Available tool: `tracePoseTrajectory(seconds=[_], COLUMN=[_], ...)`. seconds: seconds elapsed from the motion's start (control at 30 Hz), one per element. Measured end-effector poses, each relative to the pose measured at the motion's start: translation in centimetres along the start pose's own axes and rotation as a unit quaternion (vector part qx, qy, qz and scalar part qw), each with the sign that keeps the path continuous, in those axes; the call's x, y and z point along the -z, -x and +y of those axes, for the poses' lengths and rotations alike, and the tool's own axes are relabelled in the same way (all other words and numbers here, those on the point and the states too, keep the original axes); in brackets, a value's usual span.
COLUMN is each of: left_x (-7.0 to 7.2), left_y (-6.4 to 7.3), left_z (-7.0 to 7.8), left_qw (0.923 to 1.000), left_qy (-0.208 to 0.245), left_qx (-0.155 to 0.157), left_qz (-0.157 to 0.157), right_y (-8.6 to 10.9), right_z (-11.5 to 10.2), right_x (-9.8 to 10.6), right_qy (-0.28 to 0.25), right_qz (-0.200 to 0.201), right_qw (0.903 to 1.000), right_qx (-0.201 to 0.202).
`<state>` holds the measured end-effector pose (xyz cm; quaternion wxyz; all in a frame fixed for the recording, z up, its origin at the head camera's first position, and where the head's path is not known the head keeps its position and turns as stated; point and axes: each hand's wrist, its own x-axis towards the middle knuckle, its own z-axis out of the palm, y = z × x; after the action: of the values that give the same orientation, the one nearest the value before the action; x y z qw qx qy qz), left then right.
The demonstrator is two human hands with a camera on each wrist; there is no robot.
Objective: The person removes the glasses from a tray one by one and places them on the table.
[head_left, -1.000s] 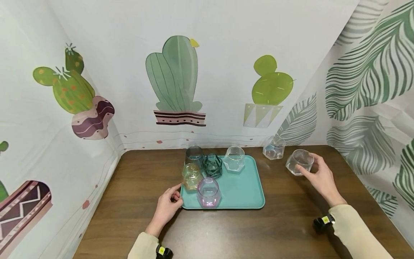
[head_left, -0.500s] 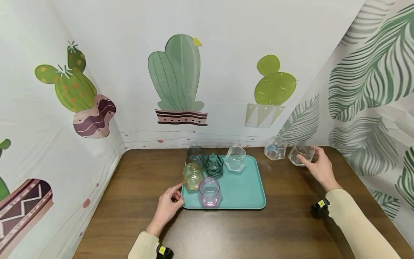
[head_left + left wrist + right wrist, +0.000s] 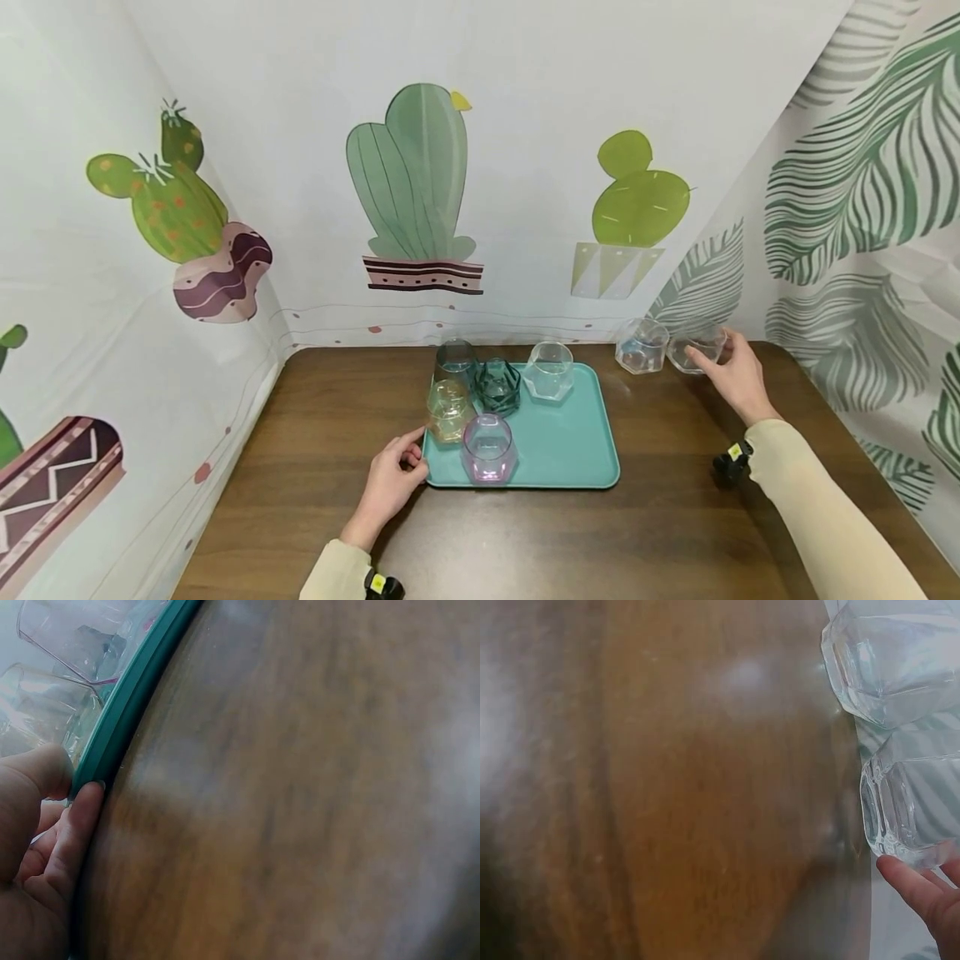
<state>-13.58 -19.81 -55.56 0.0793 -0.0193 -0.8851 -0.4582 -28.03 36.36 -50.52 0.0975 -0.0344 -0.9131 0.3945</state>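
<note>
Turquoise rectangular tray [image 3: 566, 454] is lying left of the right-hand grip. Left hand [image 3: 390, 479] is touching its edge; pinching or not, can't tell. Right hand [image 3: 738, 377] is clamping a clear, faceted glass tumbler [image 3: 907, 796].

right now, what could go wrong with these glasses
The held glass in the right hand is close beside another clear glass, so the two may knock together. It is also near the back edge of the table, so setting it too far back could leave it unsteady. The left hand is on the tray; a tug might jostle the yellow glass and pink glass.
</note>
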Motion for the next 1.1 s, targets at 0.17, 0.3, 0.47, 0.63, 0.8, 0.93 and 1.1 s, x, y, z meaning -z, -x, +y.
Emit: tracePoseTrajectory(seconds=[0.17, 0.3, 0.47, 0.63, 0.8, 0.93, 1.1], left_x=[-0.02, -0.03, -0.20, -0.27, -0.29, -0.20, 0.00], left_y=[0.05, 0.13, 0.23, 0.29, 0.30, 0.24, 0.22], left_z=[0.10, 0.21, 0.14, 0.22, 0.26, 0.27, 0.37], left_qw=[1.0000, 0.9999, 0.9997, 0.9998, 0.9995, 0.9996, 0.9998], left_qy=[0.005, 0.011, 0.004, 0.003, 0.009, 0.009, 0.010], left_qx=[-0.003, -0.012, -0.022, -0.019, -0.026, -0.022, -0.014], left_qz=[-0.003, 0.001, 0.008, 0.008, 0.012, 0.013, 0.006], right_y=[-0.46, -0.65, -0.63, -0.62, -0.86, -1.01, -1.02], right_z=[0.08, -0.04, -0.09, -0.01, 0.05, 0.01, 0.02], right_x=[-0.28, -0.48, -0.56, -0.56, -0.63, -0.75, -0.81], right_qy=[0.000, 0.000, 0.003, 0.008, 0.003, -0.004, -0.013], right_qz=[-0.003, -0.001, -0.002, -0.006, -0.008, -0.010, -0.016], right_qw=[1.0000, 1.0000, 1.0000, 0.9999, 1.0000, 0.9999, 0.9997], right_qx=[-0.005, -0.006, -0.008, -0.006, -0.003, -0.009, -0.015])
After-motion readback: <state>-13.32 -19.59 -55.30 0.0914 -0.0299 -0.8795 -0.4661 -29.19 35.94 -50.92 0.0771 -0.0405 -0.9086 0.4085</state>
